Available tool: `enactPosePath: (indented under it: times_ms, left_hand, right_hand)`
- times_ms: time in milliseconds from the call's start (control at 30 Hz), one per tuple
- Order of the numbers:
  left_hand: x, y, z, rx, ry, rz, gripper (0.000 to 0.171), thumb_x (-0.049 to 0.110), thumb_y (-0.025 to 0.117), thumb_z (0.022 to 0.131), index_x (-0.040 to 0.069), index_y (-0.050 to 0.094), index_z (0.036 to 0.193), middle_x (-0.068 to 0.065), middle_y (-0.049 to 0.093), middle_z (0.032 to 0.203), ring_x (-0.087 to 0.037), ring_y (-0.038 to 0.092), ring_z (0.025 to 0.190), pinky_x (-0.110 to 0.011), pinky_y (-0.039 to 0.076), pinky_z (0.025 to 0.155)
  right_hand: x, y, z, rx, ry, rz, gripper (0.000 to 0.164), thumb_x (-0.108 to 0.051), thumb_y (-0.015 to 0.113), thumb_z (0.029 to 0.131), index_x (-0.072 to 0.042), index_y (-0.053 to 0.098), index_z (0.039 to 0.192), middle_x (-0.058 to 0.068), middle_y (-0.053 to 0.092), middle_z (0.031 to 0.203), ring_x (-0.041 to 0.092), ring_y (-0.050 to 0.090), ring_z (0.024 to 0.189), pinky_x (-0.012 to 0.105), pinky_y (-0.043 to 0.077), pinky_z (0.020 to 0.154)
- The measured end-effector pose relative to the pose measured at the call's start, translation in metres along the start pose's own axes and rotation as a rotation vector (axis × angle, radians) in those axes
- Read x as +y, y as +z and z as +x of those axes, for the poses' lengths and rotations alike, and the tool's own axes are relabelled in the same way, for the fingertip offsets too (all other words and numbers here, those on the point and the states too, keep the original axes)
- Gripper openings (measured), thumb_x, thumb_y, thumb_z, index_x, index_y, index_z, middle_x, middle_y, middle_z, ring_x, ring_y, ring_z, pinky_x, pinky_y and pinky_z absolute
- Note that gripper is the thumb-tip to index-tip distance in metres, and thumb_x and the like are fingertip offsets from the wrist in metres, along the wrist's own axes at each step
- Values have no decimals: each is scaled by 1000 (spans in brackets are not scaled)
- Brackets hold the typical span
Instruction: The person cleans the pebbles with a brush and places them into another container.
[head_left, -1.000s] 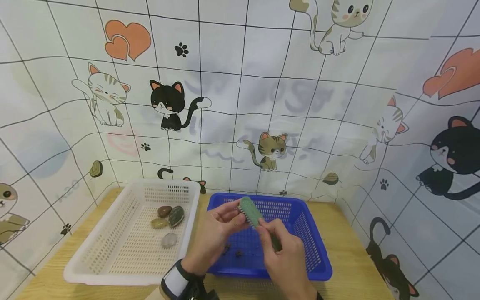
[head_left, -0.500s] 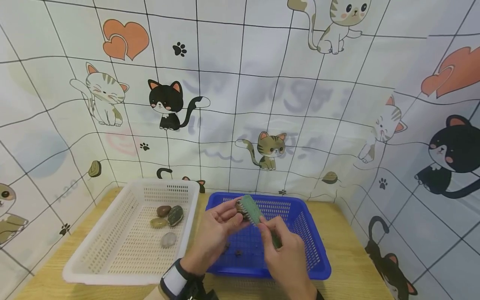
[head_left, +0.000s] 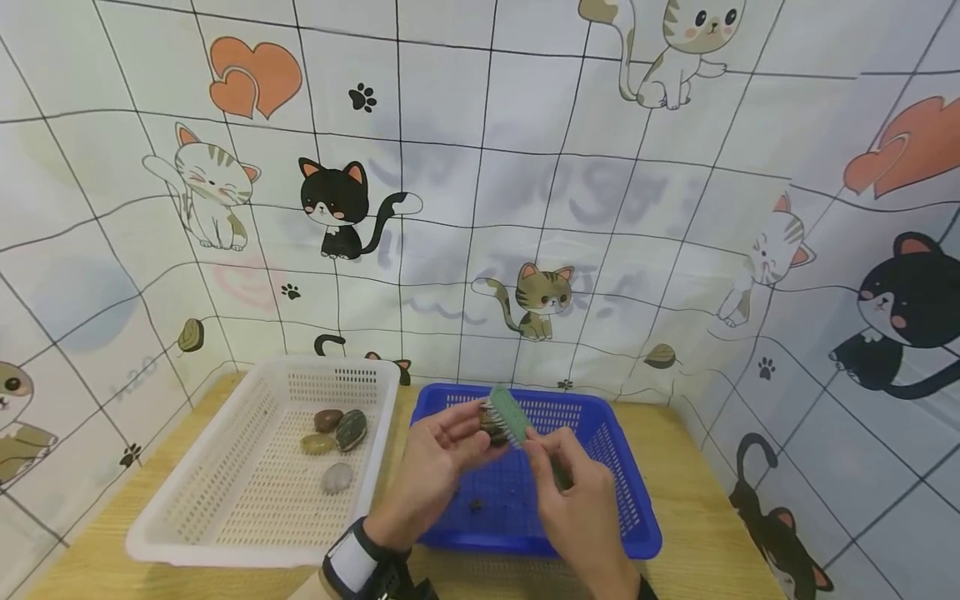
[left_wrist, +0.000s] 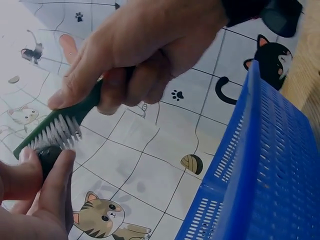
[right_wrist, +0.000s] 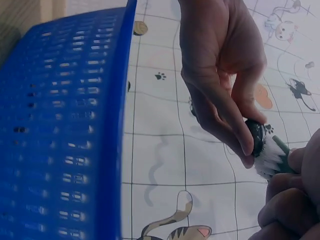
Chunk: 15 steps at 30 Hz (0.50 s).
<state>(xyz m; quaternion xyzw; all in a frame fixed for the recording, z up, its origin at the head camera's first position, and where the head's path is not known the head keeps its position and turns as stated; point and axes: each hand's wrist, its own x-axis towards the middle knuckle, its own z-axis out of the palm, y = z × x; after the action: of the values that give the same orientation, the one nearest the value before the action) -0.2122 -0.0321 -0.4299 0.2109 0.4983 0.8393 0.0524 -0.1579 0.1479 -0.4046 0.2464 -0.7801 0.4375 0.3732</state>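
Above the blue basket, my left hand (head_left: 431, 458) holds a dark, shiny stone (left_wrist: 48, 157) between thumb and fingers. My right hand (head_left: 577, 504) grips the handle of a green scrubbing brush (head_left: 510, 412) with pale bristles. In both wrist views the bristles (right_wrist: 270, 157) press against the stone. The head view shows brownish patches on the stone (head_left: 492, 427), partly covered by the brush. Most of the brush handle is hidden inside the right hand.
A white basket (head_left: 240, 557) on the left holds several stones, among them a dark green one (head_left: 351, 430) and a pale grey one (head_left: 337, 478). Small dark bits (head_left: 476, 505) lie in the blue basket (head_left: 641, 533). Both baskets stand on a wooden table (head_left: 690, 492) before a cat-patterned wall covering.
The brush has shifted slightly to the right over the stone, and more of the stone shows now. My left hand keeps its hold with little movement.
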Motion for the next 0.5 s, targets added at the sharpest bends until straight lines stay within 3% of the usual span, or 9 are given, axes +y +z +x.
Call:
enactPosePath:
  times_ms: [100, 200, 367, 500]
  left_hand:
    - [1, -1, -1, 56, 21, -14, 42, -1, 63, 98, -1, 54, 139, -25, 62, 129, -34, 60, 119, -44, 51, 97]
    - [0, 0, -2, 77, 23, 34, 41, 2, 66, 96, 2, 57, 136, -22, 65, 124, -33, 63, 115, -43, 53, 96]
    - [-3, 7, -6, -61, 23, 159, 38, 5, 69, 95, 5, 63, 132, -18, 67, 124, -33, 63, 115, -44, 54, 95]
    - [-2, 8, -10, -123, -22, 99, 40, 1, 67, 96, 1, 59, 135, -22, 66, 124, -37, 63, 114, -46, 53, 95]
  right_hand:
    - [-4, 3, -3, -29, 2, 18, 16, 4, 67, 94, -10, 60, 91, 1, 72, 84, 20, 71, 92, 12, 37, 43]
    - [1, 9, -7, -27, -30, 27, 16, 3, 69, 93, -12, 61, 92, -3, 71, 83, 17, 71, 92, 12, 34, 41]
    - [16, 14, -13, -14, -95, -9, 17, -3, 73, 92, -17, 63, 96, -5, 73, 96, 7, 70, 84, 11, 46, 47]
    - [24, 13, -13, 4, -105, -28, 17, -5, 73, 92, -18, 63, 96, -3, 73, 101, 6, 70, 82, 11, 43, 44]
